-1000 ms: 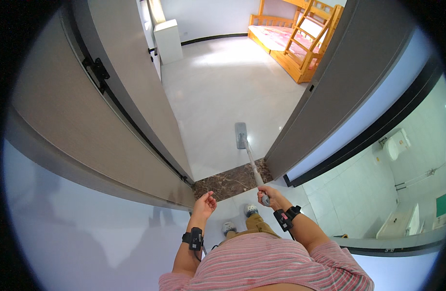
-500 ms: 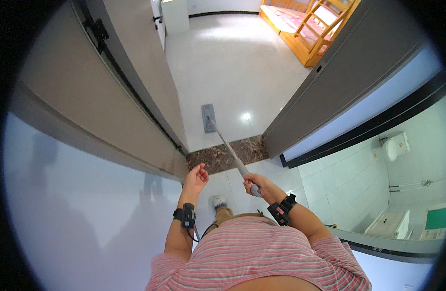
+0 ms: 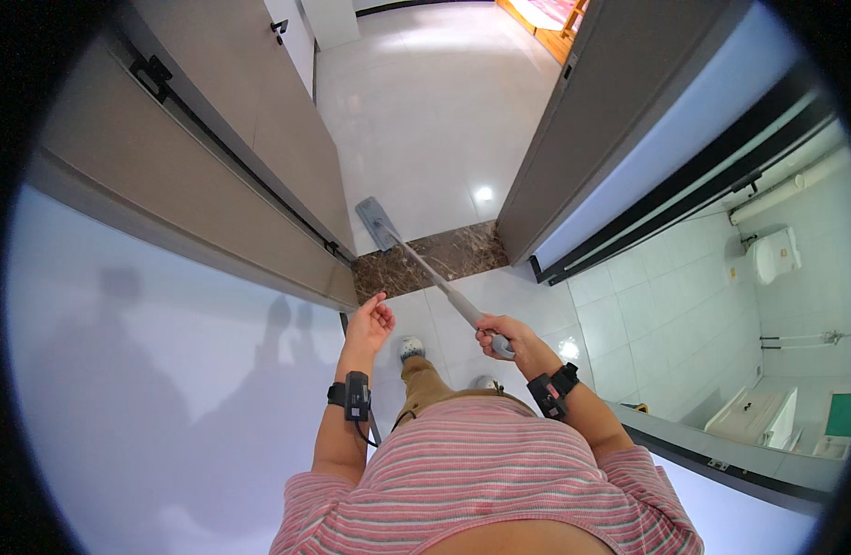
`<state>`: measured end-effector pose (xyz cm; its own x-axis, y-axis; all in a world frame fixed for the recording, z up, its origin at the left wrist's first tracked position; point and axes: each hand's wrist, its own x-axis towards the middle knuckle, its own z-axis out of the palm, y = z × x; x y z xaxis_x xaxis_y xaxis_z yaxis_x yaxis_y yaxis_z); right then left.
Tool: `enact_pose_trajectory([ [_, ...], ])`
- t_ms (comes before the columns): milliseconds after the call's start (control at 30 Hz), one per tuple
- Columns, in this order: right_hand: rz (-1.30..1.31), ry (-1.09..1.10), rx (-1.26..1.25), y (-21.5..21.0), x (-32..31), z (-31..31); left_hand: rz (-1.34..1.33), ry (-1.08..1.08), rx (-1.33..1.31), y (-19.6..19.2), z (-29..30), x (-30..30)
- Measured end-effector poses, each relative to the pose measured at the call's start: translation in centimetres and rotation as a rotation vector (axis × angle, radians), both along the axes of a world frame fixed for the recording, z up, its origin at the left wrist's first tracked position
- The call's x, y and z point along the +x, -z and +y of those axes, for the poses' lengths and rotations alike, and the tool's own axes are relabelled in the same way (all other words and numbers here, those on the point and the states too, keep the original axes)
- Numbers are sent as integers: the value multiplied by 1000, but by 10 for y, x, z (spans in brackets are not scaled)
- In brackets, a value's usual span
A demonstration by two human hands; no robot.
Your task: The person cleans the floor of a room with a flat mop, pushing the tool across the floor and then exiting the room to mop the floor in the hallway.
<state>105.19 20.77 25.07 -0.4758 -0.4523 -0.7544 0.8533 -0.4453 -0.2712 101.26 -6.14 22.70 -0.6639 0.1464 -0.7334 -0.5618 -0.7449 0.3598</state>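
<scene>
A flat mop (image 3: 458, 301) slants forward from my right hand (image 3: 509, 340), whose fingers wrap round the top of its grey handle. Its grey rectangular head (image 3: 377, 223) lies on the white tiles just past the brown marble threshold (image 3: 425, 262), close to the left door's lower edge. My left hand (image 3: 372, 320) hovers beside the left door frame, holding nothing, with its fingers loosely curled and apart. Black straps with small boxes circle both my forearms.
A brown door (image 3: 259, 102) stands open on the left, and a brown door frame (image 3: 620, 111) rises on the right. Beyond lie a tiled room and part of a wooden bed (image 3: 550, 32). To the right, a bathroom holds a white toilet (image 3: 775, 256) and a cabinet (image 3: 749, 416).
The mop head has shifted left and nearer, turning diagonal beside the door. My right hand has moved slightly right with the handle. The view has moved, and less of the bed shows.
</scene>
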Motion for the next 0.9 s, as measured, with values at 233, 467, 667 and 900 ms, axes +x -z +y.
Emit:
enact_pose_trajectory([
  [233,-64,89,-44,10,48,69,85,-3,-19,2,41,38],
  [467,-149,202,-92,-4,72,114,91,-1,12,4,81,78],
  [667,-243,263,-183,-34,71,115,102,68,101,2,90,83],
  [900,-101,196,-172,-64,40,73,152,391,34,-54,146,66],
])
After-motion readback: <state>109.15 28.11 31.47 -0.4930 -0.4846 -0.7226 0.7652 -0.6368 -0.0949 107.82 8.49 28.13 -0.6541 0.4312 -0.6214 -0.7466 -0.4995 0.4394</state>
